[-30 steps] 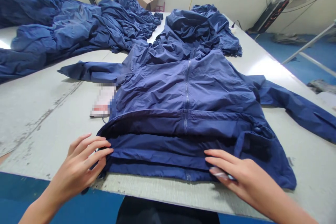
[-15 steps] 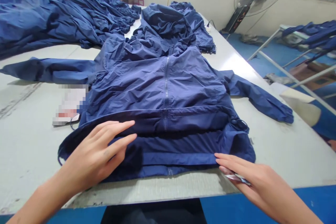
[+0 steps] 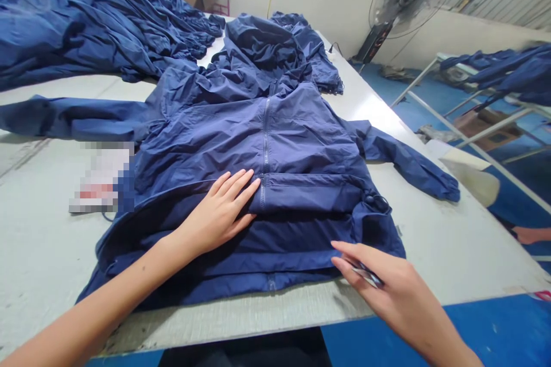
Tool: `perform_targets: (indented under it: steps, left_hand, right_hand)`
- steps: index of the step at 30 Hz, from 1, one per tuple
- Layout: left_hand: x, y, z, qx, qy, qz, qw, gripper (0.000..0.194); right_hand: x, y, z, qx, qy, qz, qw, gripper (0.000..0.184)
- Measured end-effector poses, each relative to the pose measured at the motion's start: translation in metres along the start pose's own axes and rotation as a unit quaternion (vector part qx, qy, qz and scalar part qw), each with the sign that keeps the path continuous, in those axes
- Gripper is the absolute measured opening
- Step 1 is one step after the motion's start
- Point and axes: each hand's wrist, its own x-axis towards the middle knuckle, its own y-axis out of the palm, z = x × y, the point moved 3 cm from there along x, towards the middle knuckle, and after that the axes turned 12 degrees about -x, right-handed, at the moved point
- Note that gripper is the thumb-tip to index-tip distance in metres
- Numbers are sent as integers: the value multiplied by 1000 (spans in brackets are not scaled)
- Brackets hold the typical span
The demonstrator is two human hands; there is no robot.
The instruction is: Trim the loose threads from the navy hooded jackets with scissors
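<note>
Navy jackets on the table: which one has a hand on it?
The spread-out jacket, zip up its centre, lies under the left hand; the others lie bunched in a heap beyond.

Long pale grey table [image 3: 38,241], top scuffed. Navy zip-front hooded jacket [image 3: 275,137] lies spread on it, sleeves out, hem folded up. Heap of navy garments [image 3: 86,23] far left; blurred flat item [image 3: 101,178] touching jacket's side.

The pixelated card [image 3: 101,175] is unreadable, and the right hand [image 3: 387,281] mostly hides a small item [image 3: 365,276].
</note>
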Motion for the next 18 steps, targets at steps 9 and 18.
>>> perform_targets:
  steps: [9,18]
  left_hand:
    - [-3,4,6,-51,-6,3,999,65]
    - [-5,4,10,-105,-6,-18,994,73]
  right_hand:
    - [49,64,30,-41,16,32,998,18]
    - [18,30,36,226,26,189,955,18]
